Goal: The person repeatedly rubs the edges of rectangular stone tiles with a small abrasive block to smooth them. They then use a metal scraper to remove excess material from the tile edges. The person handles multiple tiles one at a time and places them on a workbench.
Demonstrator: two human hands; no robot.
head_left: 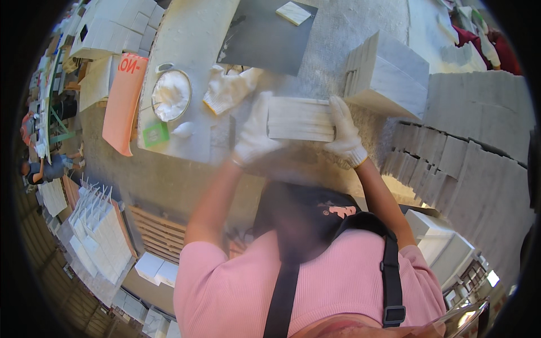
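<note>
Between my two white-gloved hands is a small stack of pale grey-white stone tiles [300, 119], their long edges facing up. My left hand [256, 132] presses against the stack's left end, and my right hand [345, 134] closes on its right end. The stack is at the near edge of the worktable [194, 53]; I cannot tell whether it rests there or is lifted. A spare white glove [230, 89] lies just left of my left hand. Farther left are a round dish [171, 96] of white material, a green packet [156, 134] and a small white rounded object [182, 129].
A dark flat sheet [270, 36] with one pale tile [293, 13] lies at the far side. A larger tile block [389, 76] stands right of my hands, beside tall stacked slabs [462, 146]. An orange sheet [125, 104] hangs at the table's left edge. Another person [48, 167] is far left.
</note>
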